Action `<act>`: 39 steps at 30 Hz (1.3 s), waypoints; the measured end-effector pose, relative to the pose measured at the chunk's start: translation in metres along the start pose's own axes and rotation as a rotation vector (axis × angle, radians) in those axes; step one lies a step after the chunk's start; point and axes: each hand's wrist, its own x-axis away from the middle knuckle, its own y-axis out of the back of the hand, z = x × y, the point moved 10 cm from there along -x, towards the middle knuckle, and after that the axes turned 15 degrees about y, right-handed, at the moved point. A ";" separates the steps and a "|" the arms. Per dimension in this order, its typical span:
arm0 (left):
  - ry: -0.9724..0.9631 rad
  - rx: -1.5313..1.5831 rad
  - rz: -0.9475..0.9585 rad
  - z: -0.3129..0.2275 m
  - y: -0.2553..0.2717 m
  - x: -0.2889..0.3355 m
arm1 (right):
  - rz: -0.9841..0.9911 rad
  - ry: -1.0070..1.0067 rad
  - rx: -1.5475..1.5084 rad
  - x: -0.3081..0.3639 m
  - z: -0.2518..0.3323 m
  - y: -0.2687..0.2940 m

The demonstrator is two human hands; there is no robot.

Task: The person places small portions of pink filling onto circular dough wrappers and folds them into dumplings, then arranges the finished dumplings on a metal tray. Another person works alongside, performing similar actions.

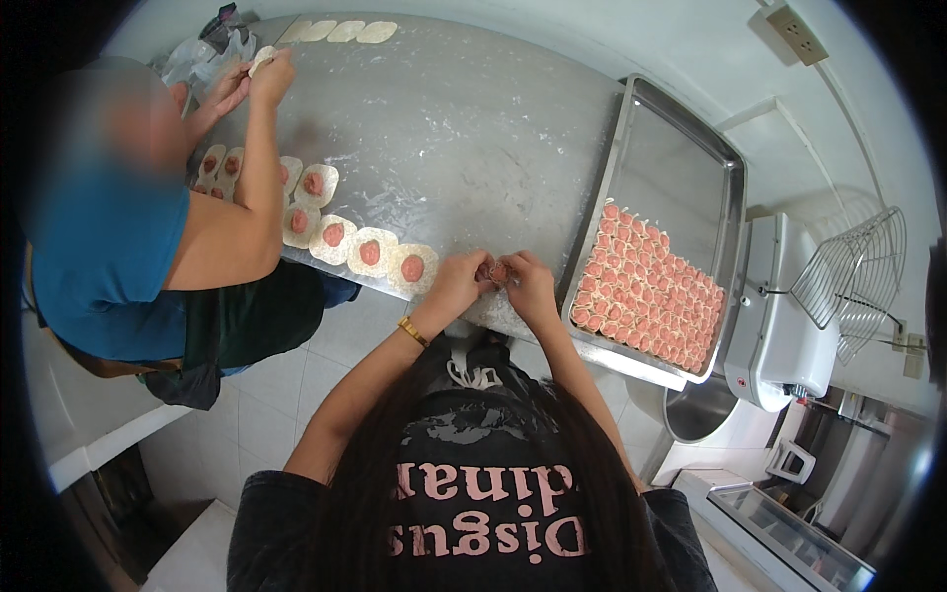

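hands: left hand (456,284) and right hand (530,283) are pinching one dumpling (495,271) between them, fingers closed on it
wrappers (370,253): lying in a row just left of left hand
tray (681,158): sitting right of right hand, long axis running away; right hand nearer
co-worker (252,74): folding far left

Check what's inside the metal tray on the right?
The metal tray holds tight rows of folded dumplings with pink filling, packed at its near end; the far end is bare metal. The tray floor under the dumplings is covered.
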 end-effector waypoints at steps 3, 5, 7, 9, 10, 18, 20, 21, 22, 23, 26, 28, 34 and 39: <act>0.011 -0.030 -0.038 -0.003 0.000 0.005 | 0.029 0.026 -0.017 -0.003 0.002 -0.001; 0.035 -0.049 -0.029 -0.001 -0.002 0.006 | 0.014 0.048 -0.024 -0.002 0.004 0.004; -0.015 -0.054 -0.114 -0.006 0.006 0.009 | -0.039 0.060 -0.031 0.001 0.007 0.012; -0.044 -0.052 -0.139 -0.008 0.008 0.010 | -0.032 0.021 -0.033 0.004 0.007 0.012; -0.049 -0.048 -0.122 -0.008 0.006 0.008 | -0.031 -0.007 -0.039 0.005 0.007 0.012; 0.034 -0.099 -0.080 -0.011 -0.004 0.006 | -0.097 0.119 0.122 0.011 0.032 0.027; 0.018 -0.111 -0.088 -0.013 -0.005 0.007 | -0.160 0.145 0.108 0.014 0.033 0.034; 0.013 -0.126 -0.095 -0.013 -0.005 0.006 | -0.213 0.127 0.071 0.017 0.030 0.039; 0.001 -0.125 -0.101 -0.012 -0.004 0.005 | -0.267 0.116 0.034 0.019 0.027 0.044; -0.010 -0.124 -0.105 -0.012 -0.003 0.004 | -0.244 0.048 0.041 0.020 0.019 0.042; -0.055 -0.051 -0.095 -0.011 -0.002 0.001 | -0.166 -0.106 0.042 0.023 -0.001 0.033; -0.091 -0.051 -0.073 -0.013 -0.004 -0.001 | -0.103 -0.162 -0.005 0.023 -0.010 0.022; -0.059 -0.081 -0.040 -0.014 -0.009 -0.006 | -0.150 0.001 0.039 0.007 -0.003 0.024; 0.009 -0.108 -0.045 -0.012 -0.014 -0.009 | -0.132 0.000 -0.036 0.002 -0.006 0.025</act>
